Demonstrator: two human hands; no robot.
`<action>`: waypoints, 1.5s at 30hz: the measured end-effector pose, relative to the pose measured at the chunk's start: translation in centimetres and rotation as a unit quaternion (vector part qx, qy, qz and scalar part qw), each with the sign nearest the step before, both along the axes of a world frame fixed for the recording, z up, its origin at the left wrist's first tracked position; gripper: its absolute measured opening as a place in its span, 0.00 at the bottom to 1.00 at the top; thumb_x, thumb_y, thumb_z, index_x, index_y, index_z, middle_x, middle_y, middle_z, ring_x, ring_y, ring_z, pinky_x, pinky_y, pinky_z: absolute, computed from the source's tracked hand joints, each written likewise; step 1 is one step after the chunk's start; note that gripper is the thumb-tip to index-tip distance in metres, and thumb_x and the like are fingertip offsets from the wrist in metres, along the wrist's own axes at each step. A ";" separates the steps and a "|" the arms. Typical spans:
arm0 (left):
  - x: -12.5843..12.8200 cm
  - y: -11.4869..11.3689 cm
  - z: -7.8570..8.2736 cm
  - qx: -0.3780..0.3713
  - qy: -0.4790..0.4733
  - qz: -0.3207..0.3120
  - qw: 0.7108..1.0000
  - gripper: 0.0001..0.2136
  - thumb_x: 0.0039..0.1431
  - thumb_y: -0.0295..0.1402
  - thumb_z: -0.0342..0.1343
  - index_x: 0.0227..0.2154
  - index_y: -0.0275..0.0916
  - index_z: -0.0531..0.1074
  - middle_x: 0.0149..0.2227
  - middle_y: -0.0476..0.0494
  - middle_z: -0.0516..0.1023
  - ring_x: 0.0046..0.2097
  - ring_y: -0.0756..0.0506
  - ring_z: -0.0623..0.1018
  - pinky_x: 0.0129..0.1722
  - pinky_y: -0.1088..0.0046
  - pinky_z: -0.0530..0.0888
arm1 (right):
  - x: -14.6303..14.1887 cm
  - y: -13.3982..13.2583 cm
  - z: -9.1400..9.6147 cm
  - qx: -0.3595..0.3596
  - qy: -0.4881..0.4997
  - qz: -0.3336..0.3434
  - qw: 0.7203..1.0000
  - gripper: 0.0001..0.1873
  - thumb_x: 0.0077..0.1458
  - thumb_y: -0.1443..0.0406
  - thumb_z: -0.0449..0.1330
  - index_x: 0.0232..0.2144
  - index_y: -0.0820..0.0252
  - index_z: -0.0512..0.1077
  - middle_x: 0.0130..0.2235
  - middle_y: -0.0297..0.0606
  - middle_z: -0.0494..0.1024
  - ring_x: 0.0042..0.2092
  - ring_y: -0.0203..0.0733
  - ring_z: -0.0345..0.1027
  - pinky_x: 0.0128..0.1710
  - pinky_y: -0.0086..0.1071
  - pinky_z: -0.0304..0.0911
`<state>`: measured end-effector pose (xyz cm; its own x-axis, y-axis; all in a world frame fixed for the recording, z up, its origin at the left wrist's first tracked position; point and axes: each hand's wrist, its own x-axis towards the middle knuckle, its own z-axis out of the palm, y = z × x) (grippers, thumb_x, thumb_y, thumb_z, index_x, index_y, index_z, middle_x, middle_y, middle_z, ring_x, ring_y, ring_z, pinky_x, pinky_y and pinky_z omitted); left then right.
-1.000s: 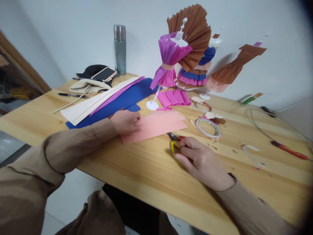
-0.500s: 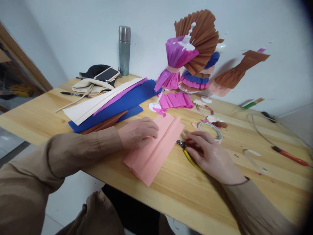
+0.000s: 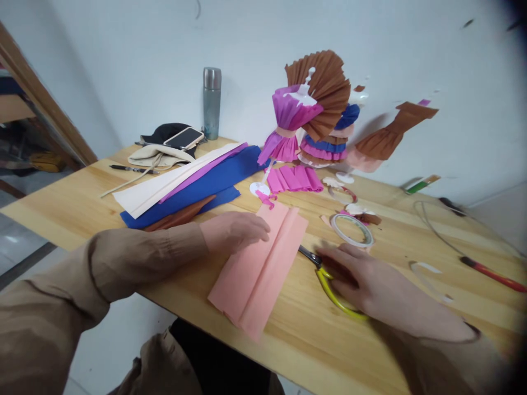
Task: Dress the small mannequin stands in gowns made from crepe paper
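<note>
A folded strip of salmon-pink crepe paper lies slantwise on the wooden table in front of me. My left hand rests over its left edge, palm down, with the fingers stretched out. To the right of the paper, my right hand curls over the yellow-handled scissors, fingers bent around the handle and slightly blurred. The dark blades point left towards the paper's edge. Part of the handle is hidden under the hand. A roll of tape lies just beyond the right fingers.
Behind my left hand lie white, purple, blue and brown paper sheets. Small dress forms in crepe paper stand at the back, with a pleated magenta strip before them. A thermos, phone and red-handled tool are around.
My right hand has shifted right and nearer to me, and the scissors have moved slightly with it, showing more handle. The left fingers have straightened. The view has tilted up a little.
</note>
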<state>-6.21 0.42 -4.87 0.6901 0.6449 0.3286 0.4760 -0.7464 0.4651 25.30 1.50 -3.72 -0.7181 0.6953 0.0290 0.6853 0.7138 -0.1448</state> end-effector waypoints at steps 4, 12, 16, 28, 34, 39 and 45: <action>0.8 3.2 1.6 0.001 0.122 0.158 0.980 0.14 0.61 0.26 0.49 0.46 0.37 0.75 0.46 0.37 0.80 0.48 0.42 0.78 0.47 0.66 0.73 | 0.0 -0.3 0.3 -0.020 -0.008 -0.001 1.000 0.17 0.58 0.64 0.51 0.48 0.56 0.70 0.37 0.41 0.75 0.36 0.44 0.73 0.34 0.36 0.69; 4.3 9.3 0.9 0.041 0.251 0.203 0.946 0.12 0.59 0.28 0.50 0.41 0.33 0.77 0.41 0.32 0.80 0.47 0.36 0.78 0.42 0.64 0.72 | -0.6 -0.4 0.0 -0.008 -0.023 -0.019 1.000 0.19 0.58 0.64 0.49 0.50 0.59 0.69 0.39 0.45 0.74 0.38 0.45 0.73 0.38 0.38 0.68; 5.9 10.5 1.5 0.076 0.206 0.225 0.949 0.15 0.64 0.28 0.44 0.43 0.34 0.76 0.42 0.34 0.79 0.46 0.39 0.78 0.42 0.65 0.72 | -0.5 -0.5 0.0 -0.010 -0.037 -0.026 0.999 0.20 0.58 0.65 0.48 0.51 0.59 0.68 0.41 0.45 0.74 0.39 0.45 0.73 0.39 0.38 0.68; 4.4 4.4 2.6 0.082 0.296 0.170 0.936 0.16 0.63 0.31 0.46 0.49 0.36 0.73 0.36 0.35 0.79 0.40 0.39 0.78 0.37 0.66 0.70 | -0.2 -0.2 -0.7 -0.008 0.002 -0.010 1.000 0.17 0.58 0.64 0.49 0.47 0.59 0.70 0.38 0.43 0.74 0.38 0.45 0.71 0.39 0.38 0.67; -2.2 3.3 3.9 0.081 0.395 0.375 0.835 0.25 0.58 0.46 0.55 0.53 0.34 0.70 0.56 0.24 0.69 0.58 0.25 0.65 0.51 0.49 0.65 | -0.4 -0.3 -0.3 -0.030 -0.028 -0.021 0.999 0.20 0.57 0.66 0.48 0.51 0.60 0.68 0.41 0.45 0.73 0.41 0.48 0.71 0.40 0.41 0.67; -6.2 4.3 2.3 -0.050 0.388 0.423 0.817 0.25 0.65 0.48 0.42 0.61 0.44 0.62 0.60 0.28 0.64 0.57 0.27 0.67 0.46 0.49 0.69 | -0.3 -0.3 -0.6 -0.019 -0.024 -0.020 0.999 0.18 0.57 0.66 0.49 0.49 0.59 0.68 0.42 0.44 0.73 0.41 0.46 0.71 0.39 0.39 0.67; -5.3 4.8 1.7 -0.026 0.372 0.484 0.792 0.20 0.67 0.36 0.40 0.56 0.36 0.66 0.55 0.25 0.67 0.53 0.28 0.69 0.42 0.52 0.70 | -0.2 -0.1 -1.0 -0.023 -0.021 -0.017 0.999 0.20 0.59 0.64 0.46 0.51 0.60 0.67 0.40 0.46 0.72 0.40 0.47 0.71 0.40 0.42 0.67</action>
<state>-11.47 5.25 -3.21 -0.1455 0.9892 0.0186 0.9700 0.1463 -0.1943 25.09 1.45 -4.73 -0.6936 0.7196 -0.0324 0.7154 0.6829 -0.1480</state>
